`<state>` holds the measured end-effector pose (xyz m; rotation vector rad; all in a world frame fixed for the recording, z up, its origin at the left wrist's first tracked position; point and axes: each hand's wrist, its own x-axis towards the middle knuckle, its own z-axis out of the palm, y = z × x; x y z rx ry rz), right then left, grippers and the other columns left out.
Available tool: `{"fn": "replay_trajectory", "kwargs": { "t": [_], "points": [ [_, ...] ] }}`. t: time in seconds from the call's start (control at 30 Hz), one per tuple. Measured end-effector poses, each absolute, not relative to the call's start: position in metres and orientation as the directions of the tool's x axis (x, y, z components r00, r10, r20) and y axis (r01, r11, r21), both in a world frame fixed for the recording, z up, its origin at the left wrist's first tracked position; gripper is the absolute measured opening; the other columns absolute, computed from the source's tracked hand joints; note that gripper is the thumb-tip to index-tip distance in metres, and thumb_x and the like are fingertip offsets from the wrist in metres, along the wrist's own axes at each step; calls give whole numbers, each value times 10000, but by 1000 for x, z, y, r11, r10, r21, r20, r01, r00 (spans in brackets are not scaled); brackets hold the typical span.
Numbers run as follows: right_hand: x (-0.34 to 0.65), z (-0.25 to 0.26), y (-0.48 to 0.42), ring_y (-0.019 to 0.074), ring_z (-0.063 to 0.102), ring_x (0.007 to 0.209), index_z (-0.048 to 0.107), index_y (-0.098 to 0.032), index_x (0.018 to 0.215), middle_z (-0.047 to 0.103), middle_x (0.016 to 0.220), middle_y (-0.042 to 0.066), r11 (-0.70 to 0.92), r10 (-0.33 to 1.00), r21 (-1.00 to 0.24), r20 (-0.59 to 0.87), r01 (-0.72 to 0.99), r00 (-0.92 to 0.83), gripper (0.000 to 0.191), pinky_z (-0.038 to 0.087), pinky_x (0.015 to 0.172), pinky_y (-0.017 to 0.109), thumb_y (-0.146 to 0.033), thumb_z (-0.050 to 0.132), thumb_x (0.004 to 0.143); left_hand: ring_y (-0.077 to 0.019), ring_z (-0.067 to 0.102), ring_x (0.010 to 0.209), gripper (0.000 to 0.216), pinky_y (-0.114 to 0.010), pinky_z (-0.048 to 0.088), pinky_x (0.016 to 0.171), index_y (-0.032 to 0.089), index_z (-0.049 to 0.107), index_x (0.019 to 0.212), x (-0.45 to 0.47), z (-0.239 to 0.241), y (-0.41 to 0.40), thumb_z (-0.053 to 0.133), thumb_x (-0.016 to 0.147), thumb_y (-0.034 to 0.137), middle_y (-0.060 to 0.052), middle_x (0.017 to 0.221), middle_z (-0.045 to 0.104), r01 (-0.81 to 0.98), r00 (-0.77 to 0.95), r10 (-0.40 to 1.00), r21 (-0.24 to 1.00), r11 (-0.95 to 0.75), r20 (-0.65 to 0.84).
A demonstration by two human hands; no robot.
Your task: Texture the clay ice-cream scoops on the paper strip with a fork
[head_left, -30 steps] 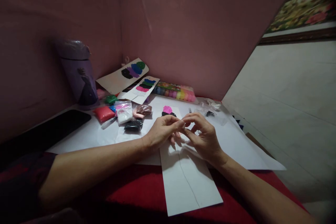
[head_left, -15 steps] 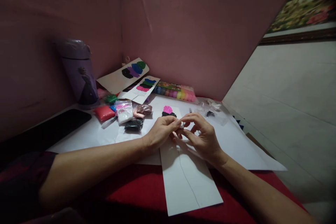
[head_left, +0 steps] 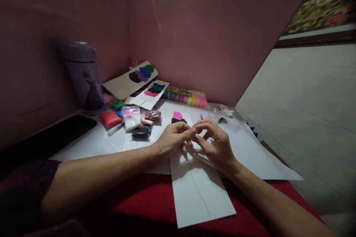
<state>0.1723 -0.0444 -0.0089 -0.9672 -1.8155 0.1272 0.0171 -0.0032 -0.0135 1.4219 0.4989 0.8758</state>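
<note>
My left hand [head_left: 172, 140] and my right hand [head_left: 215, 142] meet fingertip to fingertip above a long white paper strip [head_left: 198, 189]. Both pinch together around a tiny pale piece that is hidden between the fingers now. At the strip's far end sit a pink patch [head_left: 177, 115] and a black patch [head_left: 178, 121] of clay. Small bags of clay lie to the left: a white one [head_left: 131, 119], a black one [head_left: 141, 132], a red one [head_left: 110, 119].
A purple bottle [head_left: 83, 77] stands at the back left by the pink wall. Two cards with colour patches [head_left: 139, 76] lean there, beside a box of coloured clay [head_left: 185, 98]. A black phone [head_left: 52, 137] lies at left. Red cloth [head_left: 139, 207] covers the near edge.
The fingers have shifted slightly; the small white piece visible between the fingertips half a second ago is now covered. The arms have stayed in place.
</note>
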Motion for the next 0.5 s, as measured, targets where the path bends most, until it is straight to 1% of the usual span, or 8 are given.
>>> {"fn": "replay_trajectory", "kwargs": {
  "t": [0.07, 0.13, 0.23, 0.33, 0.4, 0.5],
  "points": [
    [172, -9, -45, 146, 556, 741, 618, -203, 885, 588, 908, 35, 666, 670, -497, 727, 556, -152, 137, 457, 527, 251, -113, 666, 794, -96, 546, 494, 382, -216, 457, 486, 114, 556, 776, 17, -14, -3, 658, 762, 482, -10, 624, 587, -240, 608, 770, 969, -52, 191],
    [172, -10, -45, 144, 557, 742, 620, -205, 911, 587, 917, 34, 670, 673, -506, 722, 544, -157, 163, 462, 528, 250, -105, 666, 791, -104, 562, 528, 416, -212, 461, 494, 103, 568, 748, 17, -14, -3, 622, 780, 515, -24, 626, 588, -254, 605, 768, 965, -62, 208],
    [172, -10, -45, 142, 559, 745, 616, -204, 872, 591, 906, 31, 671, 662, -501, 736, 547, -139, 106, 466, 543, 251, -133, 661, 808, -104, 569, 500, 453, -211, 450, 469, 100, 581, 794, 17, -14, -2, 585, 795, 553, -36, 650, 611, -244, 610, 764, 967, -69, 209],
    [172, -9, -45, 145, 557, 751, 604, -200, 840, 596, 904, 34, 668, 651, -475, 746, 573, -141, 86, 460, 541, 251, -134, 652, 812, -96, 551, 428, 404, -210, 438, 440, 113, 560, 815, 17, -14, -2, 663, 755, 499, -22, 619, 620, -214, 615, 767, 975, -58, 181],
    [172, -8, -45, 148, 558, 754, 605, -200, 866, 595, 912, 39, 660, 662, -470, 733, 586, -157, 108, 454, 522, 247, -117, 642, 808, -91, 546, 435, 364, -206, 442, 450, 114, 555, 780, 17, -14, -2, 695, 742, 448, -6, 586, 601, -218, 611, 771, 974, -57, 182],
    [172, -8, -45, 152, 566, 755, 619, -207, 927, 591, 923, 44, 638, 690, -493, 707, 592, -154, 132, 459, 516, 248, -135, 634, 818, -87, 545, 488, 330, -210, 462, 486, 107, 582, 797, 17, -14, -2, 663, 775, 427, -3, 616, 588, -263, 619, 760, 964, -37, 198]
  ]
}}
